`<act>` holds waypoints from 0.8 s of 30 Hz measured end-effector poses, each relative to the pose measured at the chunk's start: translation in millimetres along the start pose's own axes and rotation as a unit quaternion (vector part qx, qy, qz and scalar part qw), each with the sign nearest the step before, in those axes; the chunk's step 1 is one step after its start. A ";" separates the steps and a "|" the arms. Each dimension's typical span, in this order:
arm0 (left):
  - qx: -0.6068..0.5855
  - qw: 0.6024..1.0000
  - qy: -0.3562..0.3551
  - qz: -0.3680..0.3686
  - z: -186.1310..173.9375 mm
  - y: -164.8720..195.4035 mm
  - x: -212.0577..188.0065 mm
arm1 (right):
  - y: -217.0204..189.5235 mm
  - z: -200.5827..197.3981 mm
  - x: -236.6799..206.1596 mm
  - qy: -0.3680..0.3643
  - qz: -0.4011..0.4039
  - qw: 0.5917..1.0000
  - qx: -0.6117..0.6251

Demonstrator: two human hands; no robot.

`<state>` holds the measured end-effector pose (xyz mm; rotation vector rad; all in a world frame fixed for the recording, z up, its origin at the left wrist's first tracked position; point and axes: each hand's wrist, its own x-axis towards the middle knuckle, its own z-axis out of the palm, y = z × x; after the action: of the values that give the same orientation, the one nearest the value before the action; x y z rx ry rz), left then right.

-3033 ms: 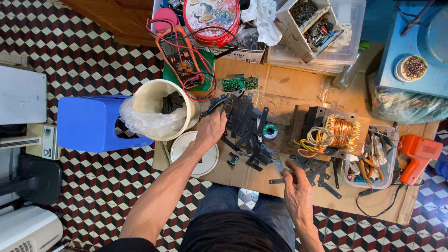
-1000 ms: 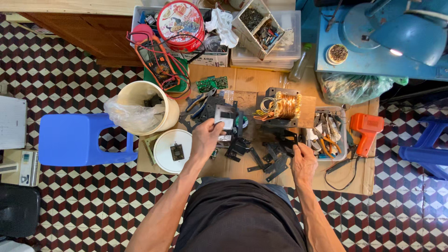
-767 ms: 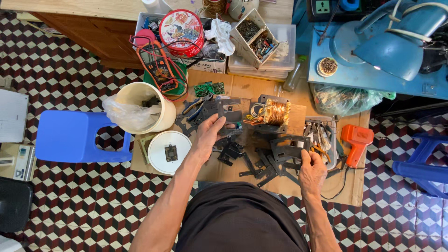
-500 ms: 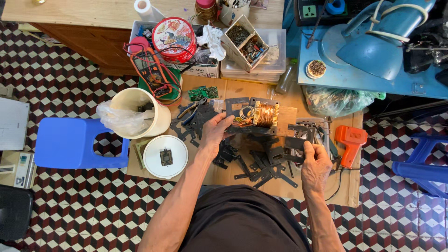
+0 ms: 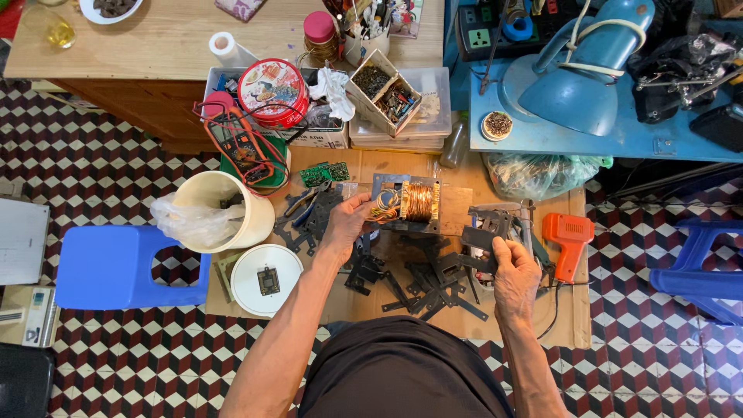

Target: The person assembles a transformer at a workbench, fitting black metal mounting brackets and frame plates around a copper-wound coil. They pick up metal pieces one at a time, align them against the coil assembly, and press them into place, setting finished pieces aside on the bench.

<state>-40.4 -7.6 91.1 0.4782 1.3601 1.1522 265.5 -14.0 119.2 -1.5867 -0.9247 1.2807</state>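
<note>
A low wooden worktop [image 5: 387,310] sits over a checkered tile floor [image 5: 116,364], with a blue stool [image 5: 116,267] at its left and a blue lamp [image 5: 592,89] on a blue surface at the upper right. On the worktop's left stands a cream bucket [image 5: 232,205] lined with a clear plastic bag, and just below it lies a round white lid [image 5: 267,279] carrying a small dark square part. Behind, a round red tin [image 5: 272,89] with a pictured top rests on clear plastic boxes [image 5: 410,116], beside a divided cardboard tray of small parts. An orange power tool [image 5: 569,240] lies at the right edge.

Near the middle stands the transformer [image 5: 410,203], its copper winding showing. The left hand [image 5: 348,224] touches its left side, fingers curled about a bundle of coloured wires [image 5: 385,207]. The right hand [image 5: 515,271] pinches a dark flat metal plate [image 5: 476,240] between thumb and fingers. Between the hands lies a scatter of similar dark plates [image 5: 422,279].
</note>
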 end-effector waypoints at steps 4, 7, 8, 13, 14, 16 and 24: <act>0.049 0.999 0.005 0.019 5.5 -21.7 6.7 | -5.2 3.9 4.1 -0.026 0.026 0.998 0.043; 0.198 0.973 0.005 0.119 9.1 -36.6 8.0 | -11.3 11.1 12.6 -0.059 -0.027 0.996 0.052; 0.193 0.969 -0.002 0.157 8.9 -40.8 6.7 | -13.2 11.7 14.4 -0.066 -0.026 0.995 0.064; 0.124 0.978 -0.011 0.165 10.6 -57.9 0.3 | -17.4 14.3 26.9 -0.077 0.016 0.993 0.085; 0.130 0.981 0.001 0.146 12.0 -60.8 -0.8 | -16.6 14.1 28.7 -0.080 0.021 0.992 0.092; 0.140 0.984 0.025 0.108 15.4 -65.3 -2.2 | -14.1 16.3 33.7 -0.089 0.030 0.990 0.107; 0.140 0.981 0.053 0.121 24.9 -75.2 -2.8 | -0.5 29.1 58.0 -0.107 0.037 0.989 0.093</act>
<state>9.8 -33.1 35.4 0.8132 1.6002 1.1997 248.2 44.8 97.8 -1.3673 -0.8543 1.5651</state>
